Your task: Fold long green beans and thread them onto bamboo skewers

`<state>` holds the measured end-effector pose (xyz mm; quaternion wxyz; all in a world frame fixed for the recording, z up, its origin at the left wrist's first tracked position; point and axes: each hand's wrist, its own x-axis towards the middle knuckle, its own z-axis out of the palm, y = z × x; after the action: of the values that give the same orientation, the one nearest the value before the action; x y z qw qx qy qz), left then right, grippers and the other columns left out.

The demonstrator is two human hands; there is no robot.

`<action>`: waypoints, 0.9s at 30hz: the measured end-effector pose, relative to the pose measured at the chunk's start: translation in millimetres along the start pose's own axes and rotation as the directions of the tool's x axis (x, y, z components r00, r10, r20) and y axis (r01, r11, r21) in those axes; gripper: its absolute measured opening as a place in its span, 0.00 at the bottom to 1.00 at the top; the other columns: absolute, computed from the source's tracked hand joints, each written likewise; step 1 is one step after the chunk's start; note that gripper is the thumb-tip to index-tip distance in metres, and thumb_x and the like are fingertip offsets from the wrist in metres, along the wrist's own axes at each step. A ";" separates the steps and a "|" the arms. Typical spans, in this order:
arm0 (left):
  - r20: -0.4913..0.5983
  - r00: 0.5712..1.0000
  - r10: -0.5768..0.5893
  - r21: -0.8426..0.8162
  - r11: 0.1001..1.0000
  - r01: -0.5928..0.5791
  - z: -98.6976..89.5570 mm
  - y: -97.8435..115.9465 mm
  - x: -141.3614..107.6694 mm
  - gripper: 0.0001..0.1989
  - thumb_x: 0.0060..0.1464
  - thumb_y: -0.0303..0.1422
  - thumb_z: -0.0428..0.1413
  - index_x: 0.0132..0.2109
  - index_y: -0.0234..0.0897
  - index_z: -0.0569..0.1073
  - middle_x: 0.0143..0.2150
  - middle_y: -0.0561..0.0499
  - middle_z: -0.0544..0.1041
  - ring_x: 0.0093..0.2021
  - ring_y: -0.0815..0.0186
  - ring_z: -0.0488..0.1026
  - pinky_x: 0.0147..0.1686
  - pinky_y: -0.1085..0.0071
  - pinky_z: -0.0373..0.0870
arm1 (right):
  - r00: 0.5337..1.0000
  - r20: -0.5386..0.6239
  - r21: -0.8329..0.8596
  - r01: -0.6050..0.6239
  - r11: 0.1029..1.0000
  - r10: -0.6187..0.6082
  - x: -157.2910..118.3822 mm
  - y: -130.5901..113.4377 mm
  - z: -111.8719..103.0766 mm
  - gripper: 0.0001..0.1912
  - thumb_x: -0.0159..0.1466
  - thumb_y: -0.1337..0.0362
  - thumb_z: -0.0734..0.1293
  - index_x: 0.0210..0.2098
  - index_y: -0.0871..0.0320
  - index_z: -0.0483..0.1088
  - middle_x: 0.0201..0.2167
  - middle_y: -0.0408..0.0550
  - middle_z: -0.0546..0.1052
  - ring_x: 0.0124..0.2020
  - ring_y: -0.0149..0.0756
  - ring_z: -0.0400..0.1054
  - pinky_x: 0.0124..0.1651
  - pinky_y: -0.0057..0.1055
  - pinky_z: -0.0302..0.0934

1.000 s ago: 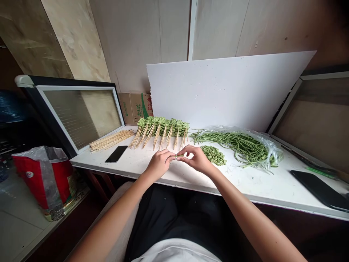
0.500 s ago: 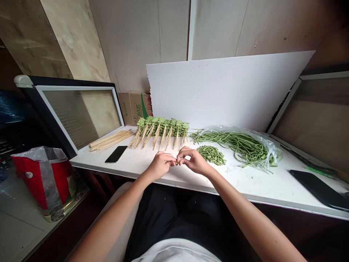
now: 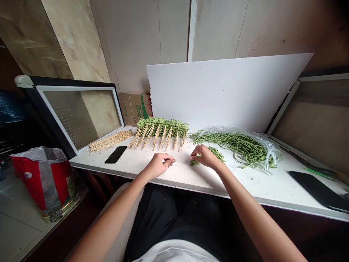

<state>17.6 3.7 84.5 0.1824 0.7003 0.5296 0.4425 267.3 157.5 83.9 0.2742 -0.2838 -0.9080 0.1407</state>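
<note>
My left hand (image 3: 159, 164) is closed above the front of the table, thumb and forefinger pinching a thin bamboo skewer. The skewer's tip (image 3: 175, 160) just shows past the fingertips, and a faint length runs out to the left behind the hand. My right hand (image 3: 205, 155) is over the pile of cut green bean pieces (image 3: 217, 153), its fingers curved and apart at the pile's left side. Part of the pile is hidden under that hand. Behind both hands, finished bean skewers (image 3: 163, 127) lie stacked, sticks pointing toward me.
Loose bamboo skewers (image 3: 111, 141) and a phone (image 3: 116, 154) lie at left. Whole long beans (image 3: 237, 143) spill from a clear plastic bag (image 3: 274, 154) at right. Another dark phone (image 3: 319, 189) rests near the right edge. A white foam board (image 3: 226, 91) stands behind.
My hands have parted. The right one has moved right, from the left hand's fingertips to the bean pile, while the left hand stays almost in place.
</note>
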 end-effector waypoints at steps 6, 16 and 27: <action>0.046 0.999 0.018 0.028 0.999 -0.019 5.2 -3.8 -2.0 0.10 0.63 0.35 0.60 0.44 0.36 0.84 0.37 0.47 0.84 0.34 0.63 0.78 0.39 0.67 0.75 | 0.988 0.139 0.026 -0.069 0.997 0.064 -2.8 11.1 5.7 0.09 0.59 0.55 0.76 0.33 0.54 0.84 0.33 0.51 0.82 0.38 0.46 0.73 0.37 0.36 0.65; -0.009 0.999 0.033 -0.029 0.999 -0.033 5.4 -8.0 0.7 0.10 0.56 0.36 0.67 0.44 0.38 0.85 0.43 0.45 0.81 0.42 0.61 0.78 0.45 0.66 0.76 | 0.992 0.110 0.068 -0.065 0.996 0.058 -1.4 -5.3 -0.3 0.16 0.63 0.50 0.73 0.34 0.56 0.83 0.36 0.54 0.83 0.41 0.48 0.74 0.42 0.39 0.66; -0.124 0.977 0.173 0.035 0.985 -0.169 10.2 -0.4 0.5 0.17 0.53 0.31 0.70 0.50 0.39 0.81 0.39 0.48 0.81 0.40 0.63 0.77 0.42 0.69 0.74 | 0.983 0.126 0.458 0.064 0.887 -0.136 -2.8 -76.5 8.1 0.18 0.67 0.47 0.70 0.37 0.56 0.82 0.35 0.49 0.83 0.35 0.37 0.75 0.39 0.31 0.66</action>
<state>25.7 6.4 78.9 0.1012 0.7159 0.4833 0.4937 231.1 93.9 107.6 0.2682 -0.1530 -0.8823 0.3551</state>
